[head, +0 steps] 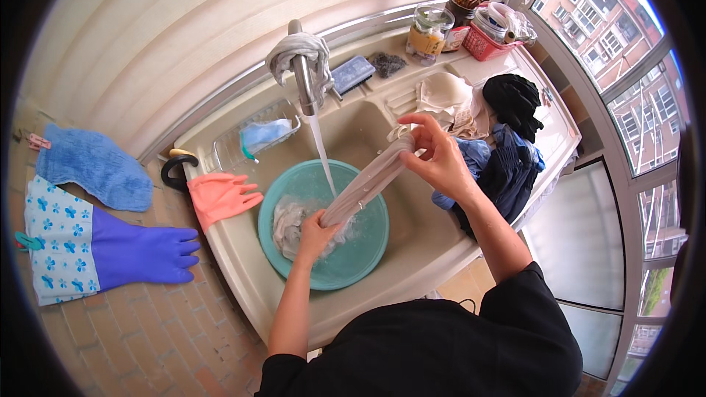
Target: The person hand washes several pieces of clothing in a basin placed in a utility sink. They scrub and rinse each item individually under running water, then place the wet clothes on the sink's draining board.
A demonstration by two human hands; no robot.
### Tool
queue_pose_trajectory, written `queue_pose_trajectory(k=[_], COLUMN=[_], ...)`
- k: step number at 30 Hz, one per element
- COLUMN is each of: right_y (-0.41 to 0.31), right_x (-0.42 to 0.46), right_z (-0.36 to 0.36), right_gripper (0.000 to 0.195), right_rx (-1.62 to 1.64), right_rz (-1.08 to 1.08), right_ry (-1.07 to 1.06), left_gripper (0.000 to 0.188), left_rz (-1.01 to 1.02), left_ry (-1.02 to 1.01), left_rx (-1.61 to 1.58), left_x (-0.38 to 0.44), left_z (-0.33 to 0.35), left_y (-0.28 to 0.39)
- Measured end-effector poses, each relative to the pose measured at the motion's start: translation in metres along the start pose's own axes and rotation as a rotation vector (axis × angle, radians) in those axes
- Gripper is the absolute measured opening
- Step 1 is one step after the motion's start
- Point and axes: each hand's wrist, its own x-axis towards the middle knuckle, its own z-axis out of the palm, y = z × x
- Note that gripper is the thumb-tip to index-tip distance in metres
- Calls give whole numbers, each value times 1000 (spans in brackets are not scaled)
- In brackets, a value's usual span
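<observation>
A wet, pale cloth garment (370, 176) is stretched on a slant between my hands. My left hand (315, 234) grips its lower end above the teal basin (380, 226). At the upper right, my right hand (433, 154) pinches the other end between thumb and fingers. Water (321, 149) runs from the metal faucet (303, 80) into the basin, passing close to the stretched cloth. More light-coloured fabric (289, 229) lies soaking in the basin's water, partly hidden by my left hand.
Around the beige sink (436, 226) are a salmon rubber glove (223, 198), a wire soap rack (220, 146), a scrub brush (353, 74) and a clear jar (429, 33). Dark garments (510, 176) and a cream bra (445, 94) lie at right. A grey cloth (300, 47) wraps the faucet.
</observation>
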Motion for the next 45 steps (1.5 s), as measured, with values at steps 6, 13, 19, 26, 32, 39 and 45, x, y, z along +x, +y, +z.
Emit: queue_pose_trajectory(k=[6,13,19,26,32,39,45], right_y=[130,131,76,92,89,114,113], right_x=[-64,-81,-67,-73,-65,-63,-55], right_z=[93,181,139,139,141,149,139], right_gripper=[80,53,42,53,71,63,70], right_rx=[317,1573,1361,1097,892,172,-853], right_rz=[766,1136,1062,1055,946,689,233], right_ry=[-325,-378,-608,-972,-934,-940,-748], left_gripper=[40,50,51,54,22,18,30], left_rz=[338,231,34,-34,-152,-113,-244], left_ry=[97,-148,44,-374,-263,67,465], left_rx=[9,-267,-892,-1244,-996,-740,-547], left_x=[-46,-82,-46,-25,-14,10,28], left_z=[8,17,-16,15,11,41,82], left_y=[80,89,21,8,31,4,-16])
